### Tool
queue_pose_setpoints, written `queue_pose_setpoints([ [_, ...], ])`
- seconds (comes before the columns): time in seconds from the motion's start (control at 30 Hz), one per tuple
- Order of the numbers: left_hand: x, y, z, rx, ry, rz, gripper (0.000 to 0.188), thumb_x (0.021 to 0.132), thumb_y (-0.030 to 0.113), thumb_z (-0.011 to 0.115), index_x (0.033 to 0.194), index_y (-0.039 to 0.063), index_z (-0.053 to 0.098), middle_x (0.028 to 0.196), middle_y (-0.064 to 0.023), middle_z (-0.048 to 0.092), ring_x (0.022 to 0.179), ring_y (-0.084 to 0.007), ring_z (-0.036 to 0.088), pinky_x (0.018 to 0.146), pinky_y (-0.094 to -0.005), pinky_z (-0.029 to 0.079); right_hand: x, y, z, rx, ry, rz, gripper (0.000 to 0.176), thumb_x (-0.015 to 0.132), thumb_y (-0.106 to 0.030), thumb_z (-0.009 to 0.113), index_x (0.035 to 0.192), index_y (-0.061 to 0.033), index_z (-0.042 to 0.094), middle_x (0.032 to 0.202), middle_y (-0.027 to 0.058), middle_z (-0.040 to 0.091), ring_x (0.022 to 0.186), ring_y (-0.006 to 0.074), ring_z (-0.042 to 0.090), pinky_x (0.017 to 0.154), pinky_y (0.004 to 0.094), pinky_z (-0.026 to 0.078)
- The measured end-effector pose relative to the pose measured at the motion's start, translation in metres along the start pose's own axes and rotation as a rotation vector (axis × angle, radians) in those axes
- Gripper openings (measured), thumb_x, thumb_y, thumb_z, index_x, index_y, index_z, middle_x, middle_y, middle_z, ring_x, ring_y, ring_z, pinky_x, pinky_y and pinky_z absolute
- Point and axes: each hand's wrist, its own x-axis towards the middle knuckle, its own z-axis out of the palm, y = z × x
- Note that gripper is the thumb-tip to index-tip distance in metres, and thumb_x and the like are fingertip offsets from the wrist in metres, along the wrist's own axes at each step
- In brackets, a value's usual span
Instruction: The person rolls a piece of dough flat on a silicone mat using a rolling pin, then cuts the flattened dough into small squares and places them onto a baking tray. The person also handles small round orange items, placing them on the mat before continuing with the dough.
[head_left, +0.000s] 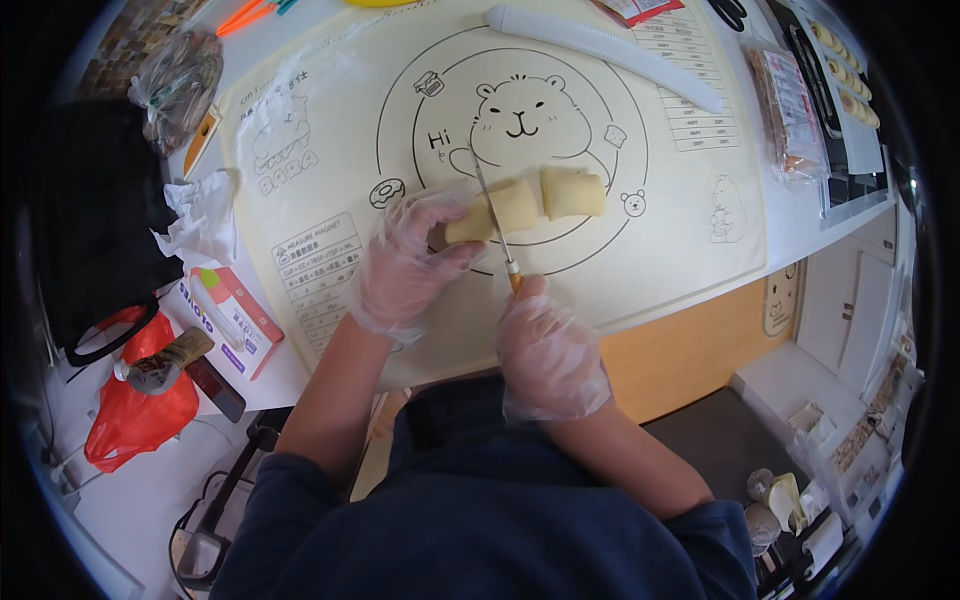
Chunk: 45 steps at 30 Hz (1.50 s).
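Note:
My left hand (416, 255), in a clear plastic glove, grips the left end of a pale dough roll (514, 205) between thumb and fingers. A long thin knife (494, 206) lies across that roll, its wooden handle held in my gloved right hand (555, 349). Whether the blade has passed fully through the dough is unclear. To the right, apart from the roll, sits a separate dough piece (574, 193). Under them spreads a cream baking mat (675, 240) printed with a capybara and measure tables.
A white textured rolling pin (607, 56) rests across the mat's far right. Left of the mat are an orange-handled knife (201, 142), crumpled paper (199, 217) and a glove box (232, 319). Packaged food (787, 112) and a tray with shaped dough rolls (851, 71) are at right.

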Motion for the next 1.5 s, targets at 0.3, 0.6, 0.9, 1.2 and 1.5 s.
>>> queue_pose_setpoints([
  [0.3,0.000,0.007,0.000,0.000,0.050,-0.067,0.042,0.071,0.009,0.091,0.103,0.007,0.065,0.114,-0.0115,0.068,0.103,-0.0278,0.067,0.089,-0.0376,0.054,0.012,0.000,0.002,0.089,-0.181,0.090,0.015,0.098,-0.015,0.052,0.106,-0.0021,0.053,0.066,0.0139,0.064,0.061,0.0341,0.067,0.054,0.0457,0.052],
  [0.6,-0.003,0.006,0.001,-0.071,0.034,-0.144,0.039,0.073,0.012,0.088,0.105,0.008,0.065,0.113,-0.0097,0.069,0.102,-0.0282,0.066,0.085,-0.0378,0.055,0.015,0.003,0.009,0.077,-0.177,0.090,0.023,0.093,-0.014,0.058,0.110,0.0003,0.053,0.067,0.0096,0.067,0.061,0.0293,0.071,0.055,0.0418,0.055],
  [0.9,0.014,0.031,0.004,0.336,-0.111,-0.089,0.068,0.068,0.020,0.092,0.126,0.006,0.059,0.121,-0.0162,0.063,0.112,-0.0342,0.060,0.097,-0.0444,0.050,-0.003,0.054,-0.031,0.120,-0.040,0.247,0.032,0.106,-0.036,0.039,0.108,-0.0077,0.053,0.065,0.0124,0.062,0.055,0.0337,0.064,0.053,0.0470,0.051],
  [1.2,0.019,0.031,0.006,0.426,-0.205,-0.169,0.064,0.077,0.034,0.086,0.129,0.009,0.060,0.121,-0.0174,0.063,0.114,-0.0341,0.060,0.099,-0.0440,0.049,0.050,0.169,-0.044,-0.052,-0.007,0.292,0.029,0.098,-0.034,0.060,0.108,-0.0070,0.058,0.094,0.0137,0.069,0.086,0.0318,0.068,0.074,0.0443,0.052],
  [1.5,0.013,0.056,-0.019,-0.595,0.084,-0.790,0.051,0.076,0.019,0.086,0.120,0.004,0.066,0.118,-0.0128,0.065,0.104,-0.0283,0.064,0.094,-0.0363,0.051,0.030,0.130,-0.080,0.155,0.486,-0.202,0.053,0.080,-0.021,0.078,0.126,-0.0038,0.058,0.124,0.0167,0.059,0.114,0.0368,0.056,0.096,0.0486,0.044],
])
